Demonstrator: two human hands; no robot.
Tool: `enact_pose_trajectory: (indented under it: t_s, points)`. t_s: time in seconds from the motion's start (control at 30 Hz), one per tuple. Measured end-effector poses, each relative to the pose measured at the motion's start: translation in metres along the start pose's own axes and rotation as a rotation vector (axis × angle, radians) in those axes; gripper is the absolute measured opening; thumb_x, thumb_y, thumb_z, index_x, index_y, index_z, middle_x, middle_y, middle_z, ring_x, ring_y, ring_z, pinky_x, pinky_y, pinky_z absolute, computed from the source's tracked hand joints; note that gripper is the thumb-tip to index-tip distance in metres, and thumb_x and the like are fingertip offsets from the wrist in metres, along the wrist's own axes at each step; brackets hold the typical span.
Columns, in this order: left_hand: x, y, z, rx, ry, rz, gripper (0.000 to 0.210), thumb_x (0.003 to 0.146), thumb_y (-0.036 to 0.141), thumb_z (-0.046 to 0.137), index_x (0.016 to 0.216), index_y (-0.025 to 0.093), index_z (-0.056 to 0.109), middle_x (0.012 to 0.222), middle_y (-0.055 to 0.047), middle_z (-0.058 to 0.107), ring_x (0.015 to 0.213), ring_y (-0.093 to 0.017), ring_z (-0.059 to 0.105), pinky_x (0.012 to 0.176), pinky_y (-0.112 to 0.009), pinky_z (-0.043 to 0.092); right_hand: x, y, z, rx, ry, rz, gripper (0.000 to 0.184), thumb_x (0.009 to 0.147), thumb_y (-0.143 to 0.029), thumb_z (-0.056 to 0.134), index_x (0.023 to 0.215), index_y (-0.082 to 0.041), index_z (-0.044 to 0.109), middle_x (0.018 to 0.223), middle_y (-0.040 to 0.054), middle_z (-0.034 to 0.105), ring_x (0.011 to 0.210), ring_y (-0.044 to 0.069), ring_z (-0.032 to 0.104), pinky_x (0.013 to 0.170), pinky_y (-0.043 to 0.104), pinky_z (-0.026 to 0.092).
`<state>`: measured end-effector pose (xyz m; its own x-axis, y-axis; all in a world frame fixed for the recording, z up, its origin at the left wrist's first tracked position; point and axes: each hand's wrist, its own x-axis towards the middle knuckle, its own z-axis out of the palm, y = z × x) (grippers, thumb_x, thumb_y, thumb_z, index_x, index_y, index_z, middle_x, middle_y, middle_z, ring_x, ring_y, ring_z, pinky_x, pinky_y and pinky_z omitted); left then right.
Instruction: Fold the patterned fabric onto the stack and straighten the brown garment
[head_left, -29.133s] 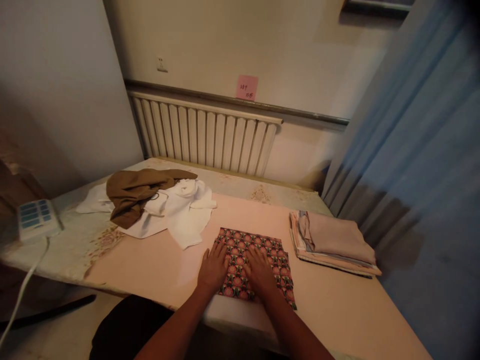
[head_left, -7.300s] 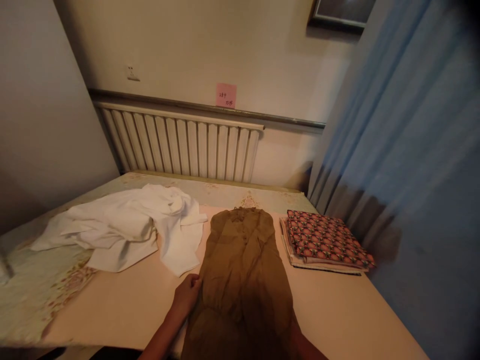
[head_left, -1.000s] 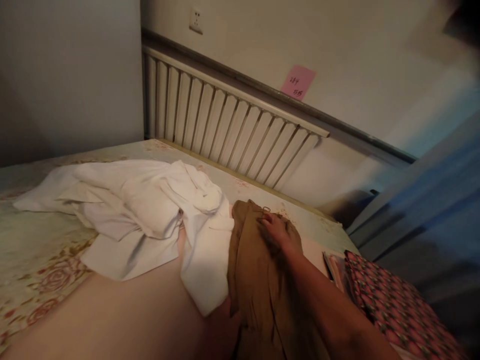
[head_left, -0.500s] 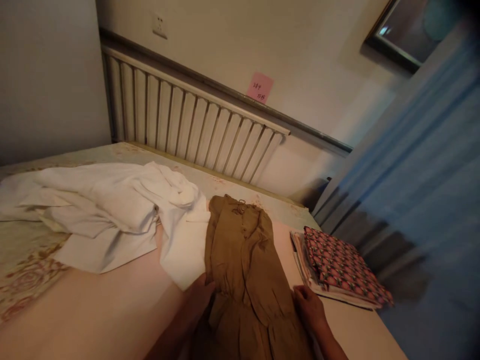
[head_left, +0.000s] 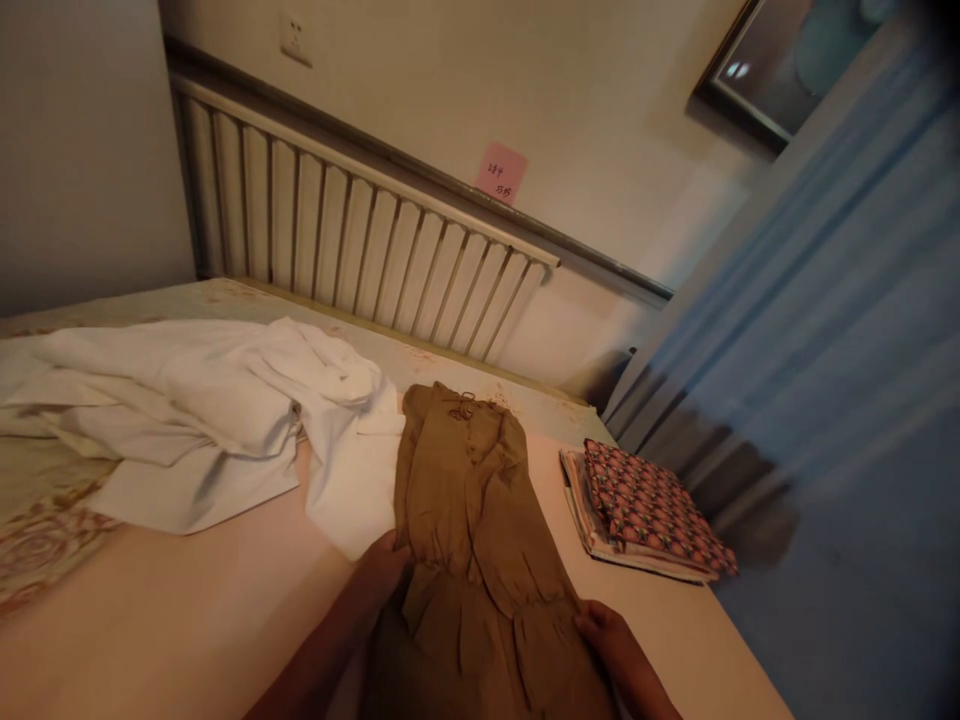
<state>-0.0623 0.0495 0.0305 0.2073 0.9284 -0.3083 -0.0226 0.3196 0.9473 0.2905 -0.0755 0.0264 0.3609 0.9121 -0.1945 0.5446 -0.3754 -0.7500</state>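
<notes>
A brown garment with a gathered waist and a thin drawstring tie at its far end lies lengthwise in front of me, its near end running out of the picture. My left hand is closed on its left edge near the waist. On the opposite edge, at about the same height, my right hand pinches the cloth between thumb and fingers. To the left a crumpled white cloth reaches up against the garment's side. A folded stack topped by red patterned fabric lies to the right.
The flat pale pink surface lies over a floral cover. Behind stand a white radiator and a wall with a pink note. A blue curtain hangs along the right side.
My right hand has moved down slightly and now grips the garment's right edge. The view has shifted a little, so everything sits further left.
</notes>
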Motion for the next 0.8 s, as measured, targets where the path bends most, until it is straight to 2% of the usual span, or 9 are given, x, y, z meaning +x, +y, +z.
enact_pose_trajectory:
  t_s: [0.1,0.23,0.3,0.47,0.63,0.7,0.8]
  points:
    - [0.004,-0.002,-0.001,0.046,0.024,-0.003,0.033,0.070,0.025,0.060,0.100,0.014,0.069,0.087,-0.007,0.076,0.086,-0.025,0.070,0.073,-0.031,0.054,-0.006,0.003,-0.002,-0.121,0.054,-0.001,0.038,0.067,-0.053,0.053,0.079,-0.019,0.067,0.081,0.0061,0.073,0.083,0.026,0.067,0.074,0.032,0.050]
    - [0.007,-0.007,-0.002,0.071,0.007,0.007,0.031,0.071,0.026,0.059,0.098,0.014,0.069,0.088,-0.007,0.076,0.085,-0.025,0.071,0.071,-0.031,0.054,-0.017,-0.004,0.002,-0.370,0.276,-0.052,0.048,0.081,-0.047,0.042,0.108,-0.017,0.066,0.103,0.0127,0.072,0.096,0.026,0.067,0.086,0.034,0.048]
    - [0.009,-0.009,-0.002,0.077,0.004,0.015,0.031,0.071,0.027,0.059,0.098,0.015,0.068,0.089,-0.007,0.076,0.085,-0.025,0.071,0.072,-0.031,0.054,-0.021,-0.011,0.007,-0.440,0.333,-0.122,0.048,0.084,-0.044,0.040,0.115,-0.016,0.063,0.112,0.0144,0.070,0.102,0.025,0.065,0.091,0.033,0.046]
    - [0.013,-0.013,-0.004,0.083,0.015,0.056,0.029,0.069,0.029,0.062,0.094,0.016,0.069,0.092,-0.008,0.076,0.093,-0.027,0.070,0.075,-0.033,0.055,-0.022,-0.019,0.019,-0.415,0.240,-0.196,0.035,0.084,-0.039,0.043,0.102,-0.021,0.066,0.101,0.0076,0.073,0.096,0.022,0.067,0.085,0.028,0.048]
    - [0.020,-0.017,-0.004,0.084,-0.009,0.071,0.028,0.069,0.029,0.061,0.092,0.016,0.070,0.089,-0.008,0.076,0.090,-0.027,0.070,0.076,-0.034,0.055,-0.005,-0.024,0.019,-0.348,0.283,-0.215,0.032,0.080,-0.042,0.046,0.092,-0.022,0.068,0.095,0.0063,0.074,0.090,0.023,0.068,0.081,0.029,0.049]
    - [0.022,-0.017,-0.004,0.085,-0.014,0.069,0.029,0.068,0.029,0.061,0.093,0.016,0.070,0.087,-0.007,0.076,0.089,-0.027,0.070,0.077,-0.035,0.055,0.010,-0.036,0.017,-0.227,0.286,-0.200,0.030,0.074,-0.045,0.052,0.085,-0.022,0.067,0.085,0.0054,0.073,0.082,0.023,0.067,0.077,0.031,0.049]
    - [0.019,-0.015,-0.005,0.096,0.003,0.053,0.030,0.067,0.029,0.062,0.093,0.016,0.071,0.085,-0.007,0.076,0.089,-0.028,0.070,0.078,-0.036,0.055,0.040,-0.062,0.014,0.096,0.234,-0.123,0.024,0.062,-0.044,0.063,0.069,-0.021,0.065,0.066,0.0028,0.068,0.069,0.023,0.065,0.067,0.032,0.050]
